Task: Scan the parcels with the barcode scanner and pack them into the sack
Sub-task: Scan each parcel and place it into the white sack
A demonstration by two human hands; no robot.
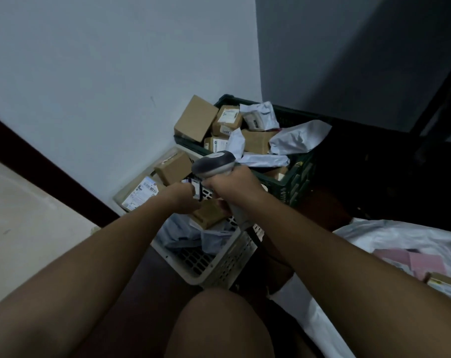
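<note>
My right hand (233, 186) grips the handle of a grey barcode scanner (214, 164), whose head points left and down. My left hand (181, 198) holds a small parcel (197, 189) with a dark edge and a white label just under the scanner's head. Both hands hover over a white perforated crate (219, 262) that holds a brown box (210, 213), grey mailer bags and other labelled boxes. A white sack (400, 236) lies open at the right with pink and brown parcels inside.
A dark green crate (294, 182) behind the white one is heaped with cardboard boxes and white mailer bags. A pale wall with a dark skirting board runs along the left. My knee (219, 324) is at the bottom centre. The right background is dark.
</note>
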